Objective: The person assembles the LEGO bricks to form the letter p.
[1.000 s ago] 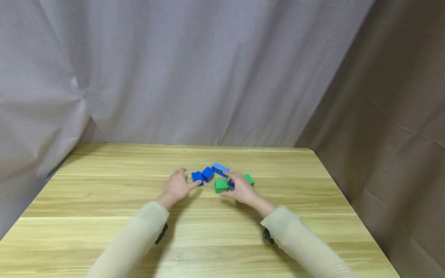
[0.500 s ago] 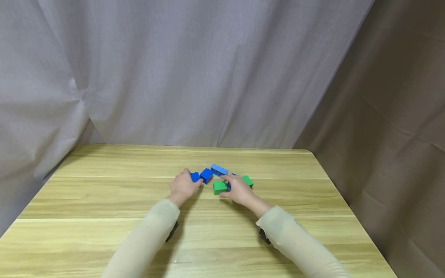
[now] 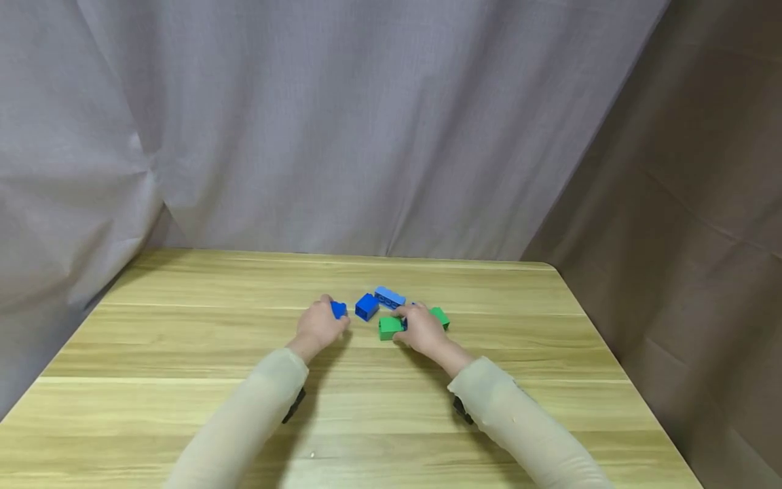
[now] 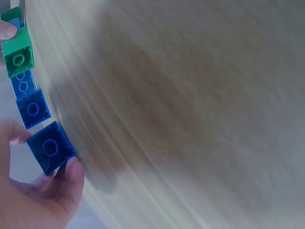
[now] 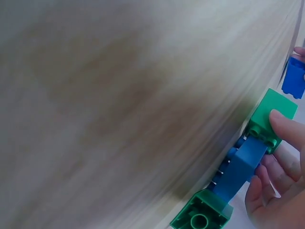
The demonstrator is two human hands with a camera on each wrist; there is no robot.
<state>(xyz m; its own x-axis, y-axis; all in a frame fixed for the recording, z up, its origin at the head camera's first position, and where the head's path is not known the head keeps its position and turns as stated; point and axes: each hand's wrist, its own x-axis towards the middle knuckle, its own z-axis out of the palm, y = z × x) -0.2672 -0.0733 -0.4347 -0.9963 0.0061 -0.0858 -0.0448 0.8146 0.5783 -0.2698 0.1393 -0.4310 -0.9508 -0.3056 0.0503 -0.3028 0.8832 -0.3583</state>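
In the head view my left hand (image 3: 320,324) pinches a dark blue toy building brick (image 3: 339,310) between thumb and fingers. Its hollow underside with a round tube faces the left wrist camera. My right hand (image 3: 424,331) grips a green brick (image 3: 390,328), the thumb on its face in the right wrist view and the other fingers curled lower down. A blue brick (image 5: 240,168) lies between that green brick and a second green brick (image 3: 440,318), mostly hidden by my right hand in the head view.
Between my hands, a loose dark blue brick (image 3: 367,307) and a lighter blue long brick (image 3: 389,297) lie on the wooden table (image 3: 360,407). Grey curtains (image 3: 342,129) hang behind the table, and a brown one (image 3: 690,224) hangs at the right.
My left hand has reached the leftmost blue brick, taken hold of it and drawn it slightly left, away from the other blue brick. My right hand has closed nearer on the green brick.
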